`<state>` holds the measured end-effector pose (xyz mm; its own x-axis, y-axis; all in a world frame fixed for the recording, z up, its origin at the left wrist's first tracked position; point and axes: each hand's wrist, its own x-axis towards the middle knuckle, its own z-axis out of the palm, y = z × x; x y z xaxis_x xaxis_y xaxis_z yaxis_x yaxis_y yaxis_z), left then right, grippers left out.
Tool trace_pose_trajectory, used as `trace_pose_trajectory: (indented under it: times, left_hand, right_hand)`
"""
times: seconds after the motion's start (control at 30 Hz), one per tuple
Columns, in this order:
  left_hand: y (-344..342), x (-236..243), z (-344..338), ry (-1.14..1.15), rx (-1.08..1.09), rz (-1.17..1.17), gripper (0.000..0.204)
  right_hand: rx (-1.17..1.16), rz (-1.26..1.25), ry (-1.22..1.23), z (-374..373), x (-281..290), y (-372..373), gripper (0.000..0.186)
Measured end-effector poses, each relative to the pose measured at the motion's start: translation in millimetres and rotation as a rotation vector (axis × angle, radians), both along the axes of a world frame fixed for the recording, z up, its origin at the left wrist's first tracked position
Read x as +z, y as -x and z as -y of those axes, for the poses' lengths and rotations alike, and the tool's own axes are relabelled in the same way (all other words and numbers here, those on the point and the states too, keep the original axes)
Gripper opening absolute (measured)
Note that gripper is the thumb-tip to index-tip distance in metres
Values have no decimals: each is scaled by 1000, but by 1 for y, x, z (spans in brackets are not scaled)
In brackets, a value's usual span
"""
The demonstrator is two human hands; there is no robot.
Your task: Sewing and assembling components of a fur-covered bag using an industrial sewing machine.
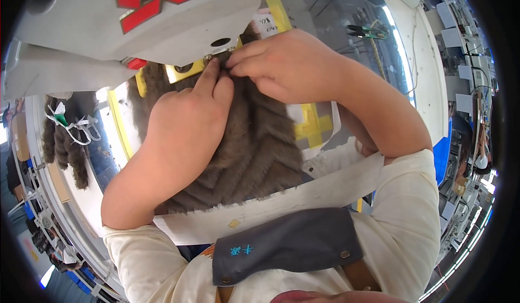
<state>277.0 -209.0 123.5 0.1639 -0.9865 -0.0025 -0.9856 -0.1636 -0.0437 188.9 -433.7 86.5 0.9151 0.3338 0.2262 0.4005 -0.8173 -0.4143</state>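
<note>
A brown fur piece [254, 146] with chevron-like ridges spreads from the sewing machine [179, 26] down toward my lap. On its left side lies my left hand [187, 110], index finger reaching to the small metal parts under the machine head, thumb close beside it and the other fingers curled into the fur. My right hand [287, 67] comes in from the right with fingers bent together, pinching the fur next to the left fingertips. The pinched edge itself is mostly hidden by my fingers.
Yellow tape [311, 124] marks the machine table around the fur. Green-handled snips [368, 32] lie at the far right. Fur strips [76, 151] hang at the left beside white ties [81, 127]. A white board edge [281, 205] crosses in front of my body.
</note>
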Motion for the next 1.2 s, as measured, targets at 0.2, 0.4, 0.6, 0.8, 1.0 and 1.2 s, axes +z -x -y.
trace_pose_trajectory:
  times: [0.2,0.4,0.6,0.8,1.0,1.2]
  left_hand:
    - [6,15,-5,-107,-48,-41,39]
    - [8,18,-2,-145,-97,-90,47]
    - [6,19,1,-131,-113,-133,55]
    - [4,23,-2,-193,-48,-221,61]
    - [12,29,1,-158,-51,-254,71]
    - [15,37,0,-190,-31,-218,73]
  right_hand:
    - [12,-67,-20,-3,4,4,20]
    - [34,-78,3,-2,10,9,13]
    - [30,-142,101,5,17,9,19]
    - [81,-128,102,3,15,7,20]
    - [98,-104,88,2,13,7,17]
    - [32,-109,163,-8,18,9,17]
